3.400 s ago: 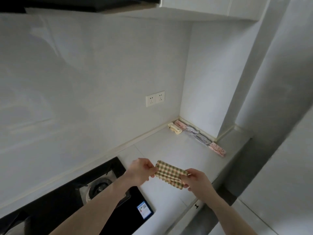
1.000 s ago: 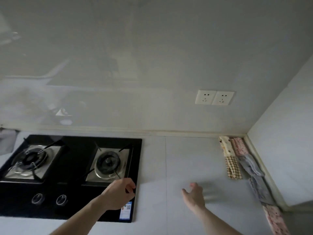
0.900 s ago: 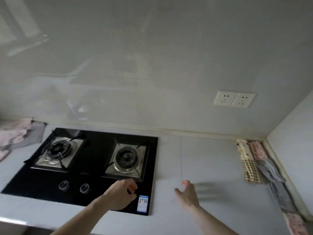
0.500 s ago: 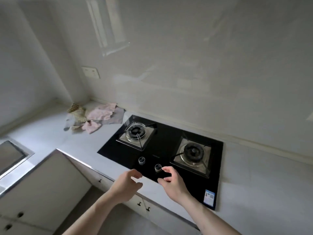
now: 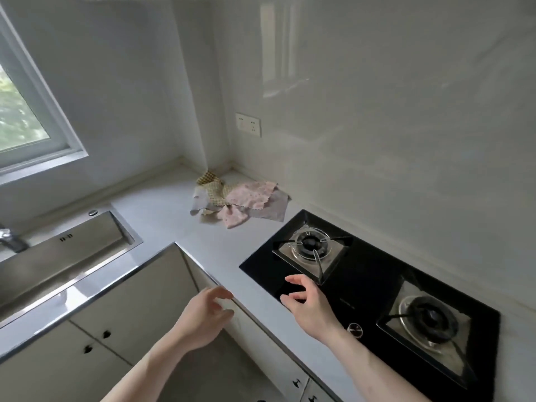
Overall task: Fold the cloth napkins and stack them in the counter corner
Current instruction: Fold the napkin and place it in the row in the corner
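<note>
Both hands empty, a person reaches toward a heap of unfolded cloth napkins [image 5: 236, 198] lying in the far counter [image 5: 162, 210] corner beside the gas hob [image 5: 377, 288]; the left hand [image 5: 203, 317] and right hand [image 5: 307, 306] hover with fingers loosely spread. The step in hand appears to be fetching the next napkin, which calls for reaching over to the heap. How many napkins it holds is hard to tell, and no folded stack is in view.

Soft, even daylight enters from the window [image 5: 26, 111] at upper left, leaving a pale glare streak on the glossy wall [image 5: 377, 97], faint shadows, wide-angle bending at the edges, and slightly blurred fingertips on both hands.
</note>
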`<state>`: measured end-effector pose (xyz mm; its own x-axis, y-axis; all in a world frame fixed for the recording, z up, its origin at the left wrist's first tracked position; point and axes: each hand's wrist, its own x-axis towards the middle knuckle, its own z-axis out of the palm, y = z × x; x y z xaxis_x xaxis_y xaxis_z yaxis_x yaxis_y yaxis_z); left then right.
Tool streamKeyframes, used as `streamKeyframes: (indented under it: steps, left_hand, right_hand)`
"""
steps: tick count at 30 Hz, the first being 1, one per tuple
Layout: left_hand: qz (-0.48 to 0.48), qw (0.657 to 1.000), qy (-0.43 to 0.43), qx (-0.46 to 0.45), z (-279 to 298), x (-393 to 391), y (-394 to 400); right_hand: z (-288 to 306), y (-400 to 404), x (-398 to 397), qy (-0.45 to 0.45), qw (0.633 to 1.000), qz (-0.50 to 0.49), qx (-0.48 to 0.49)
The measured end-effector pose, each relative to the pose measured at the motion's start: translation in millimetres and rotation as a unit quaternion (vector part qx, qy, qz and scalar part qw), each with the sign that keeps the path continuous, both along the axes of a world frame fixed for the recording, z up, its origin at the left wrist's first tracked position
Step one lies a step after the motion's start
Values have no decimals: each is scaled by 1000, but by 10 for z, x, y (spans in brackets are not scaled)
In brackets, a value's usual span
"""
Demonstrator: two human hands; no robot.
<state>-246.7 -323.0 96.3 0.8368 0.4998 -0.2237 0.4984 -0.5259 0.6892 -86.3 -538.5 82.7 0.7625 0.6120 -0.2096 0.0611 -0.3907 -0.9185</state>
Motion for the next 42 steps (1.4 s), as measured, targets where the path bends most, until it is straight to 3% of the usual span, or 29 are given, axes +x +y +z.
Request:
streamKeyframes:
  steps: [11,21,28,35,42]
  left_hand:
    - [61,998,8,28,40,485,1625]
    - [31,998,57,19,-248,1198,2802]
    - [-20,991,120,55,-702,2118,3854]
    - [-120,959,233,107,-1057,2682,4631]
    - [-186,952,230,73,-1335,2927,4991]
  right_hand:
    - [4,1736,723,2,998,63,-24]
    - [39,2403,1073,-10,997,63,-49]
    - [12,2717,1260,-12,995,-13,-95]
    - [-106,3443,1161,29,988,-110,-100]
    - [-124,3819,919,46,976,-189,-100]
